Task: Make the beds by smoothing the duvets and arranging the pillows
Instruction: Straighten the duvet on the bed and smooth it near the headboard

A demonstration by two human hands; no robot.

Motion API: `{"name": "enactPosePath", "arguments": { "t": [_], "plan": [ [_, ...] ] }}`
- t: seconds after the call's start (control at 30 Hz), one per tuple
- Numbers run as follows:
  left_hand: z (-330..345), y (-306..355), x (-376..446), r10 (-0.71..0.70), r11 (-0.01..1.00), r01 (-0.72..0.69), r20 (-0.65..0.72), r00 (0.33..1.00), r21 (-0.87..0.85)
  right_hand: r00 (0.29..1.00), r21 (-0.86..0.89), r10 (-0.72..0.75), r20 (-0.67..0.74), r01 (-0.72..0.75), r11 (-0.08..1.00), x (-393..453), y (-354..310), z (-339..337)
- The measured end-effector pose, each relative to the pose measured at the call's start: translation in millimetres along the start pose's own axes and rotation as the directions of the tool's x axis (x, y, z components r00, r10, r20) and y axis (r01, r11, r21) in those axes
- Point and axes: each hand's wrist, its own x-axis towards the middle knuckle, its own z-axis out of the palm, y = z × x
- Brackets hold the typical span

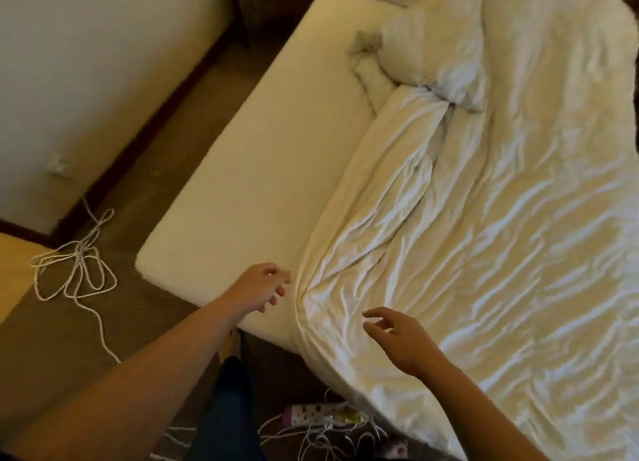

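Both hands out over the near corner of the bed, neither gripping anything. Left hand point(261, 286) hovering above the bare mattress point(249, 170), fingers loosely curled, just beside the bunched edge of the duvet point(484, 253). Right hand point(397, 336) spread and relaxed over the duvet's near hem, fingertips apart, seemingly not yet touching the cloth, though hard to tell.

White duvet lying skewed across the bed's right side, heavily creased, its left edge rolled into a thick ridge and the whole left strip of mattress exposed. Near corner hanging off the foot of the bed towards the floor. Crumpled pillow point(425, 56) sitting on the duvet up towards the head, a second pale shape at the very top edge, too cropped to name.

Judging by the folds: soft, limp, fairly light, padded enough to hold a bulge but with no stiffness at all. Likely to drape and drag rather than slide as one piece, so a pull at one spot only stretches the wrinkles. Best purchase probably along that rolled left edge and the hanging near corner, one hand on each, a good handful of fabric pinched, then lifted and drawn left over the bare mattress.

On the floor: a looped white cord point(77, 267) to the left, a power strip point(321, 417) with more tangled cable by the feet. Worth watching underfoot.
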Motion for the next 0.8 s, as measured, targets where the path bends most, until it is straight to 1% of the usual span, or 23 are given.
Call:
{"name": "enactPosePath", "arguments": {
  "t": [0.07, 0.13, 0.17, 0.23, 0.33, 0.4, 0.47, 0.57, 0.67, 0.73, 0.8],
  "plan": [
    [-14, 11, -39, 0.035, 0.989, -0.047, -0.085, 0.996, -0.139, 0.997, 0.003, -0.075, -0.025, 0.075, 0.997, -19, -26, -28],
    [-22, 17, -74, 0.050, 0.954, -0.098, -0.170, 0.984, -0.283, 0.990, 0.020, -0.132, -0.041, 0.133, 0.991, -37, -49, -47],
    [-26, 20, -91, 0.055, 0.937, -0.119, -0.199, 0.978, -0.329, 0.987, 0.024, -0.150, -0.051, 0.151, 0.988, -47, -58, -55],
    [-31, 20, -118, 0.082, 0.906, -0.167, -0.226, 0.971, -0.389, 0.983, 0.046, -0.174, -0.065, 0.178, 0.983, -69, -77, -69],
    [-46, 14, -146, 0.149, 0.850, -0.246, -0.236, 0.960, -0.466, 0.979, 0.141, -0.181, -0.093, 0.193, 0.971, -93, -113, -83],
    [-69, 7, -157, 0.156, 0.820, -0.262, -0.242, 0.958, -0.509, 0.978, 0.203, -0.166, -0.124, 0.189, 0.961, -104, -143, -85],
    [-101, -1, -161, 0.177, 0.814, -0.274, -0.231, 0.957, -0.513, 0.979, 0.277, -0.129, -0.158, 0.170, 0.946, -107, -174, -83],
    [-167, -16, -156, 0.248, 0.830, -0.318, -0.206, 0.947, -0.459, 0.977, 0.358, -0.075, -0.197, 0.143, 0.923, -100, -227, -68],
    [-246, -29, -147, 0.242, 0.859, -0.314, -0.220, 0.945, -0.405, 0.973, 0.395, -0.050, -0.227, 0.139, 0.908, -82, -288, -44],
    [-297, -31, -147, 0.254, 0.868, -0.331, -0.242, 0.936, -0.370, 0.970, 0.409, -0.063, -0.235, 0.158, 0.899, -70, -334, -26],
    [-344, -29, -149, 0.268, 0.871, -0.354, -0.273, 0.924, -0.341, 0.967, 0.401, -0.109, -0.232, 0.198, 0.894, -54, -382, -8]
  ]
}}
